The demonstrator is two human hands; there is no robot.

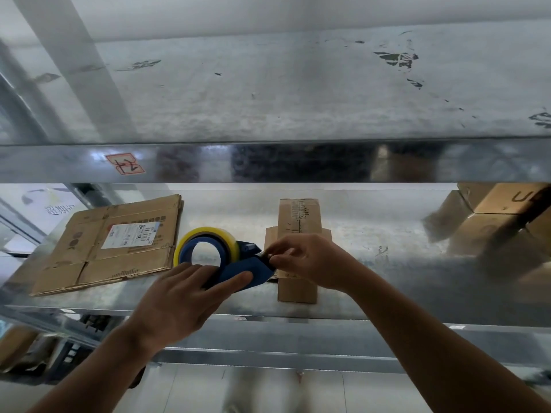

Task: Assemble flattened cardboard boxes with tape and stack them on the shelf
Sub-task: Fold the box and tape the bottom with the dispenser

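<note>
On the middle shelf of a galvanised metal rack, a stack of flattened cardboard lies at the left, its top sheet bearing a white printed label. Near the middle stands a narrow brown box with a taped seam running along its top. A wider piece of cardboard shows at either side of it, and the right hand hides much of both. At the far right sit assembled boxes, blurred and doubled by the shiny metal. The upper shelf hangs over everything, its front lip carrying a red-edged sticker. More cardboard is dimly visible below at the left.

There is one dispenser, one roll, one flattened stack and one narrow box. At least two boxes are at the right, though an exact count cannot be told.

The tape dispenser is held in front of the shelf edge, between the flattened stack and the narrow box. It is dark blue and carries a tape roll of pale yellow, glossy tape on a blue hub with an open centre. The left hand grips the blue body from below, fingers laid across one side and thumb along the other. The right hand pinches the dispenser's front end with thumb and fingertips. Whether the tape's loose end is between them cannot be told.
</note>
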